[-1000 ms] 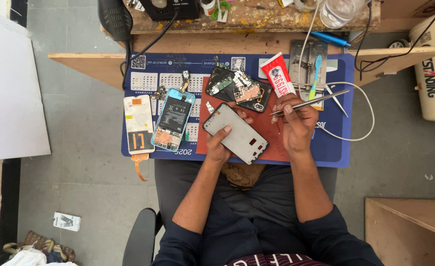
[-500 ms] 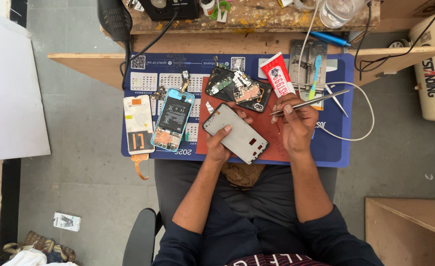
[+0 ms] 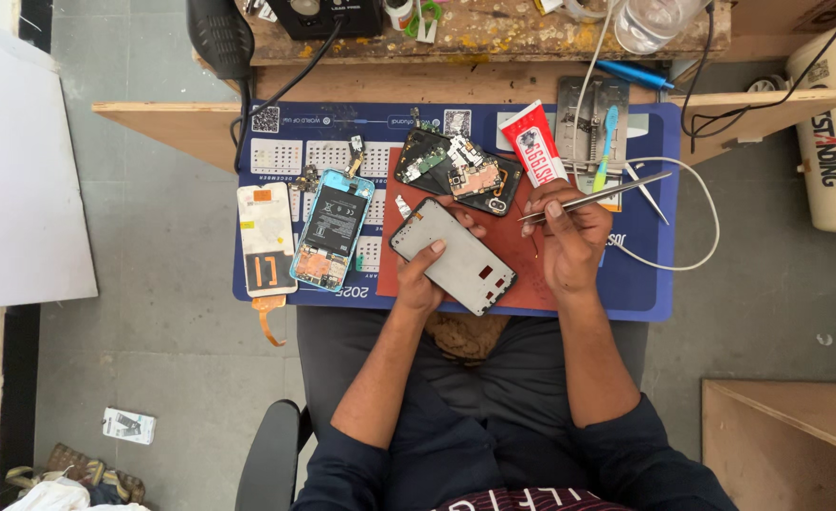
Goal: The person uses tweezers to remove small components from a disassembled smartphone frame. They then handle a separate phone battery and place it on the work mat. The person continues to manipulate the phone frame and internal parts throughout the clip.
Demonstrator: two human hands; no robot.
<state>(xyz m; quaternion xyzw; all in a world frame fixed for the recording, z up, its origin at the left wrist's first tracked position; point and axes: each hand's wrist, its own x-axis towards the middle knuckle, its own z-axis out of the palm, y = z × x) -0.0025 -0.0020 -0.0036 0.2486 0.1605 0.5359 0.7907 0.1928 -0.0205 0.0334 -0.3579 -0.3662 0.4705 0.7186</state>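
Nothing much had shifted since the earlier frames; both hands sat where they had been, the phone frame at the same slant, the tweezers on the same line.

Left hand (image 3: 420,282) gripped the grey phone frame (image 3: 453,255) by its near lower edge, fingers (image 3: 434,248) closed over it, thumb side wrapped under; frame lay on the red mat (image 3: 522,284), its long axis running from upper left down to lower right, its far end pointing toward the right hand.

Right hand (image 3: 569,248) held the tweezers (image 3: 596,197), fingers pinched together on the shaft; tweezers' long axis ran nearly level, slightly rising to the right, away over the blue mat (image 3: 645,284); whether the tips themselves were together or apart, could not tell.

Key relation: frame lay just left of and below the right-hand fingers, apart from them with bare red mat between; left hand already on it, so the nearer.

Around: opened phone back with battery (image 3: 331,230) well to the left; dark circuit boards (image 3: 456,170) just beyond the frame; red-and-white tube (image 3: 534,144) beside those; bench (image 3: 153,128) edge beyond.
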